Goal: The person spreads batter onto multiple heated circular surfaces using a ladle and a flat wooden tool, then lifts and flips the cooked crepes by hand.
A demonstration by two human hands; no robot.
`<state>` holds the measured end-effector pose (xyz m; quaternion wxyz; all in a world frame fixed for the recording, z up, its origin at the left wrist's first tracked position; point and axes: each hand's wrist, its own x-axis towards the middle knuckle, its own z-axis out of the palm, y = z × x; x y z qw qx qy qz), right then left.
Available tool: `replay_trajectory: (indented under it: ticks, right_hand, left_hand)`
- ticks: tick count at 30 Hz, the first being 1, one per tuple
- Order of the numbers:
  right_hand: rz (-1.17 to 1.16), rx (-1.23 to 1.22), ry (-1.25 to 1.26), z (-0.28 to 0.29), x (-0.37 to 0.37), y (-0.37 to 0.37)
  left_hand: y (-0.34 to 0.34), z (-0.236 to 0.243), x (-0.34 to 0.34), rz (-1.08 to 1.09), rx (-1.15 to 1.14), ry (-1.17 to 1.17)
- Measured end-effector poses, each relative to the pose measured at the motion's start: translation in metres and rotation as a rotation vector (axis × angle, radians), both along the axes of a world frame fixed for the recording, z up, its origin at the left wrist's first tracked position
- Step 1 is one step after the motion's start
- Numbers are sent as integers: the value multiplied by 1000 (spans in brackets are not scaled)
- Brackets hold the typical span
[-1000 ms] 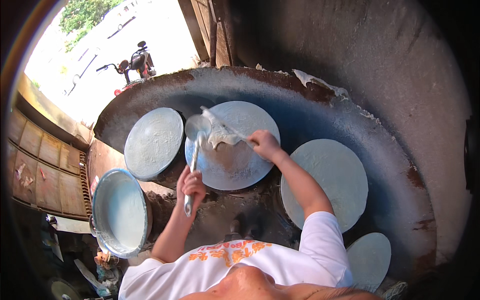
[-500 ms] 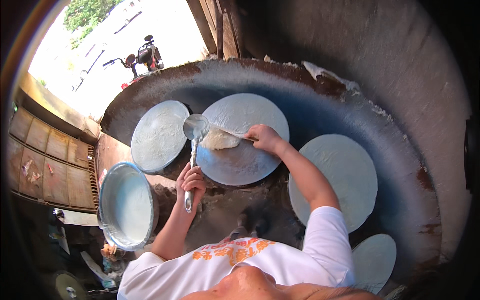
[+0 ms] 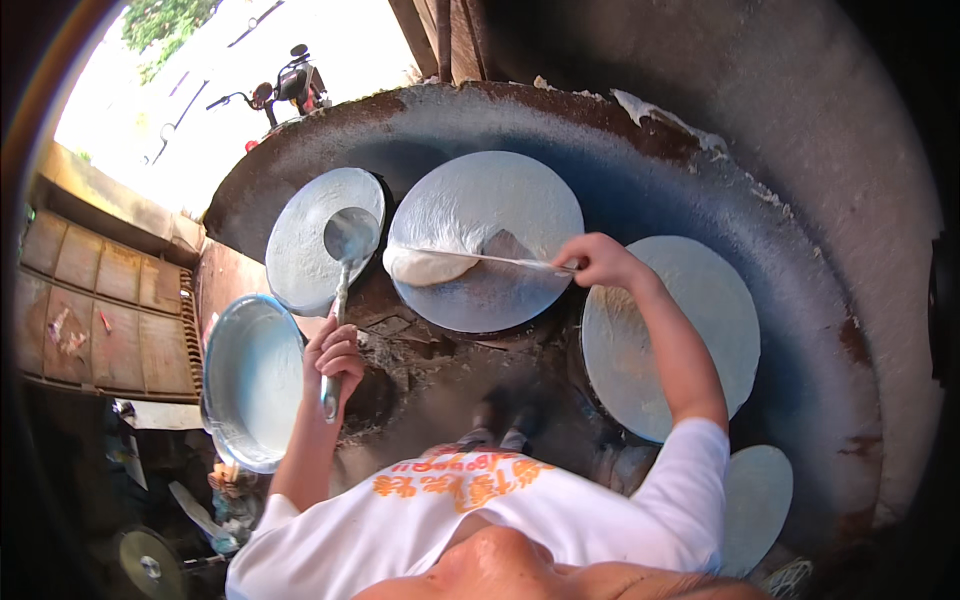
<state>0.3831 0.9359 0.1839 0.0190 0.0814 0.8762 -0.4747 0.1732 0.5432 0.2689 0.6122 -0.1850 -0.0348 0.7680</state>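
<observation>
My left hand (image 3: 335, 362) is closed round the handle of a metal ladle (image 3: 350, 238). The ladle's batter-smeared bowl is over the near right part of the left round griddle (image 3: 297, 238), which has a pale layer on it. My right hand (image 3: 594, 262) pinches one end of a long thin scraper (image 3: 512, 263) at the right edge of the middle griddle (image 3: 480, 310). The scraper lies across that griddle, its left part against a lump of white batter (image 3: 428, 267). Beyond the scraper the surface is coated white; the near part looks bare and grey.
A blue-rimmed basin (image 3: 228, 340) of white batter stands at the left. Coated griddles (image 3: 655, 345) (image 3: 757, 500) sit to the right and near right. A curved, rusty-edged rim (image 3: 560, 108) encloses the far side. Wooden panels (image 3: 105, 315) and a motorbike (image 3: 292, 85) are farther left.
My right hand has moved right with the scraper, drawing away from the batter lump. My left hand has carried the ladle left, off the middle griddle. The whole view has shifted slightly.
</observation>
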Motion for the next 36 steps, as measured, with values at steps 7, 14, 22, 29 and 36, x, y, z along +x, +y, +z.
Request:
replay_trajectory:
  ticks: [7, 14, 22, 29, 36]
  right_hand:
    - [-188, 127, 254, -29, -2, -72]
    - [-775, -410, 442, -50, 30, -265]
    - [-1317, -978, 507, -102, -306, -408]
    - [-1542, -1002, 550, -98, -247, -460]
    - [-1539, -961, 804, -80, -220, -396]
  left_hand:
    - [10, -5, -18, -118, 14, -45]
    - [-62, 40, -69, -255, 206, 252]
    - [-117, 42, -121, -322, 223, 78]
    - [-140, 51, -150, -392, 160, 124]
    - [-155, 45, -146, -566, 270, 40]
